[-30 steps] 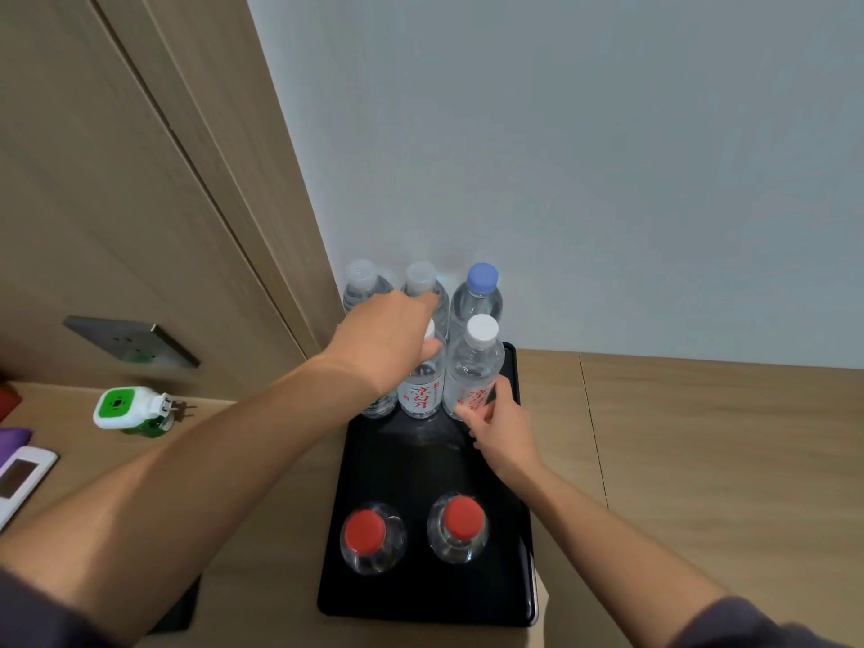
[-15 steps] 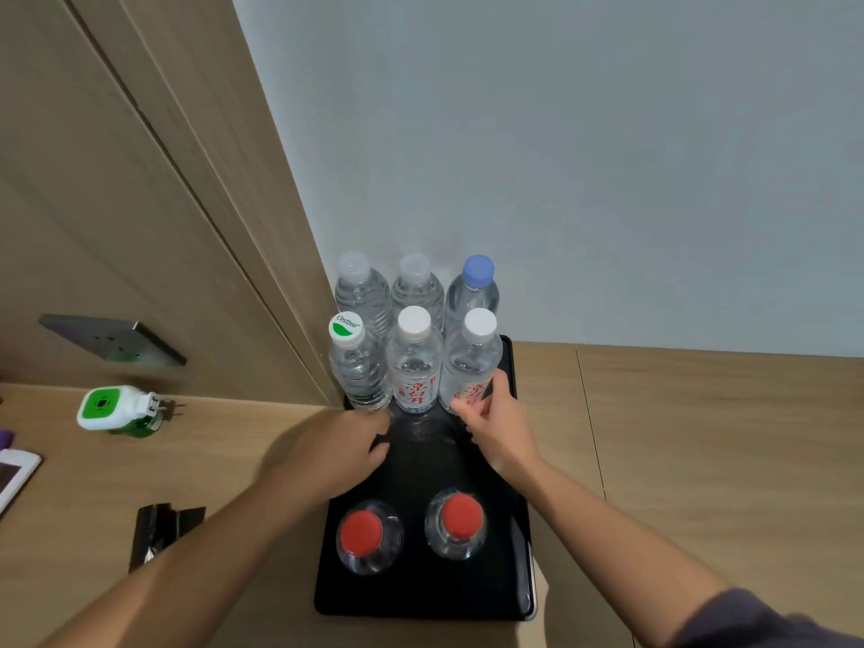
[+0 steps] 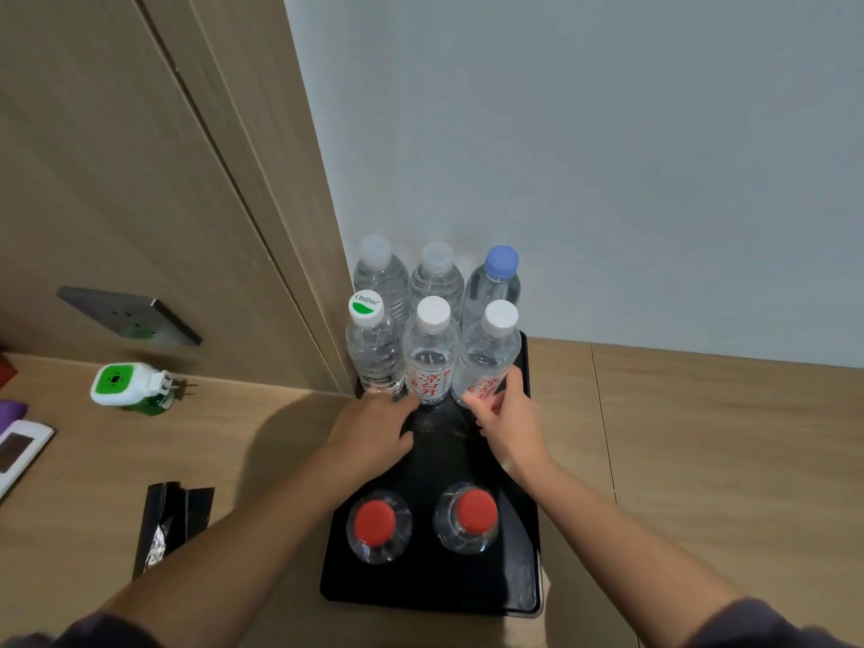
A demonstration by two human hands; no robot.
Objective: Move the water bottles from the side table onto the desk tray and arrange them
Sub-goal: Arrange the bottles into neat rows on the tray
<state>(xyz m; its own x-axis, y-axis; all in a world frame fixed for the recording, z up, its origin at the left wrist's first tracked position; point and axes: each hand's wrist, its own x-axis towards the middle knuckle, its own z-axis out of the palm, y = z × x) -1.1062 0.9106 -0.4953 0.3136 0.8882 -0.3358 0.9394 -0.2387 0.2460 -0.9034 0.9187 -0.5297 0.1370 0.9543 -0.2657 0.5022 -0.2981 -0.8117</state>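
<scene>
A black tray [image 3: 430, 593] lies on the wooden desk against the wall corner. Three clear bottles stand at the back, the right one blue-capped [image 3: 496, 285]. In front of them stand a green-capped bottle [image 3: 371, 350], a white-capped bottle with a red label [image 3: 430, 355] and a second one like it [image 3: 488, 355]. Two red-capped bottles [image 3: 376, 526] [image 3: 470, 519] stand near the tray's front. My left hand [image 3: 374, 430] lies low on the tray, fingertips against the bases of the green-capped and middle bottles. My right hand [image 3: 507, 416] pinches the base of the right white-capped bottle.
A green and white plug-in device [image 3: 133, 383] lies on the desk to the left, below a wall socket [image 3: 135, 318]. A black foil packet [image 3: 168, 521] lies nearer me, and a white device [image 3: 18, 453] sits at the left edge. A wooden panel [image 3: 140, 156] rises behind the tray's left corner.
My left hand came down from the bottle tops to the tray and slid forward to the bottle bases. My right hand stayed on the right white-capped bottle.
</scene>
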